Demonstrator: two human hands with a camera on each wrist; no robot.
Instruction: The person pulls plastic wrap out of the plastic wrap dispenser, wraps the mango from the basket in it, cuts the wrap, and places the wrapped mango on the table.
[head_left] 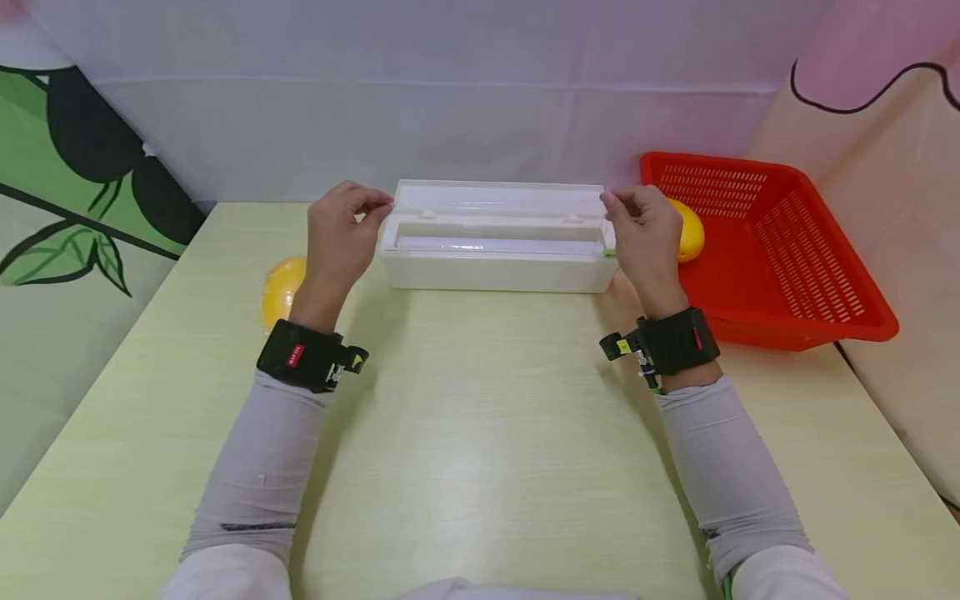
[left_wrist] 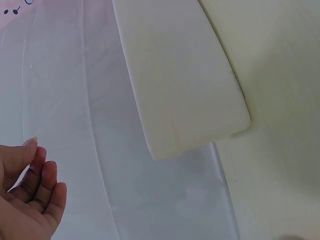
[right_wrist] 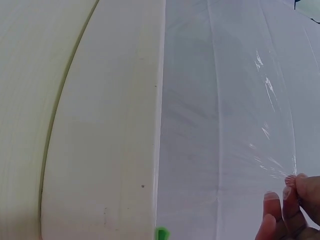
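Film (right_wrist: 267,87) pinched at both sides, seemingly to stay spread.
Nearest, a yellow item (head_left: 281,287) sits at left, off the middle; beyond it, the left hand (head_left: 336,242) and right hand (head_left: 649,242) pinch the clear sheet at opposite ends of the white box (head_left: 495,273), its lid (head_left: 495,195) raised, likely to free the opening; a red basket (head_left: 795,279) stands right, apparently leaving working room.
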